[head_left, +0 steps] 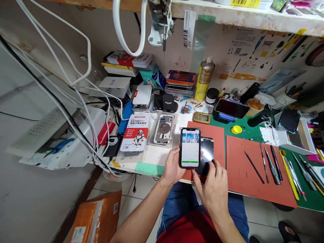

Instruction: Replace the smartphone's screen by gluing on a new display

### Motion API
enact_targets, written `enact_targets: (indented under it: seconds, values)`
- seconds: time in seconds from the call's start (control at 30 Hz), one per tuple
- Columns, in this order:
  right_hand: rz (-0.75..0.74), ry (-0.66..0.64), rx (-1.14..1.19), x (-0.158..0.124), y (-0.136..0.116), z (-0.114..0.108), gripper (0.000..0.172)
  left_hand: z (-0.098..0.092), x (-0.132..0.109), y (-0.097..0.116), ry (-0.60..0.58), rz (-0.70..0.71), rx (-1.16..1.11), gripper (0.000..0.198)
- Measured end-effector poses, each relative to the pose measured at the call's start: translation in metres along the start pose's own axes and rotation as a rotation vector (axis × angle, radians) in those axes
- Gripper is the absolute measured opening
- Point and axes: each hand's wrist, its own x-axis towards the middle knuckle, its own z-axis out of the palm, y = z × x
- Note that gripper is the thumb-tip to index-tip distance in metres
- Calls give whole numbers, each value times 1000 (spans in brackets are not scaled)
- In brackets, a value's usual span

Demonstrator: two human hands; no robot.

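the left hand (173, 165) has its fingers curled around the lower left edge of a lit smartphone (190, 147), gripping it upright-facing so the screen shows a snowy picture at the top, a pale panel below and a green bar near the bottom edge. the right hand (214, 184) lies just beside it with fingers loosely bent, its fingertips resting on the lower corner of a dark phone screen panel (208, 153) that lies flat partly under the smartphone; it presses rather than grips, so it holds nothing closed in it. both phones sit over the near edge of a small red work mat (217, 135), close to the front rim of the workbench (157, 155). to the right lies a larger red mat (253, 182) with a row of thin pry tools and tweezers (268, 163) laid out on it, over a green cutting mat (246, 130) that also carries a yellow round cap (236, 129). to the left of the hands rest a bare phone housing (164, 129) in a clear tray and a red and white battery package (135, 132) (a small robot figure is printed on it). farther back stand a yellow spray can (204, 79), a black jar (212, 95), a stack of phone case boxes (181, 82) and another dark phone on a blue stand (231, 108). white cables (83, 81) hang across the left side, and an orange cardboard box (95, 217) sits on the tiled floor below.
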Motion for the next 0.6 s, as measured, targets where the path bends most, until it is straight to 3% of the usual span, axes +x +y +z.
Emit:
enact_targets:
  seconds: [0.23, 0.37, 0.47, 0.6]
  values:
    - [-20, -2, -51, 6, -5, -3, 61, -1, -1, 0, 47, 26, 6, 56]
    - [-2, 45, 73, 0, 11, -15, 51, 0, -1, 2, 21, 39, -7, 54]
    - [273, 78, 323, -5, 34, -29, 47, 1, -1, 3, 11, 50, -10, 53]
    - [764, -18, 1061, 0, 48, -37, 52, 0, -1, 3, 0, 49, -22, 55]
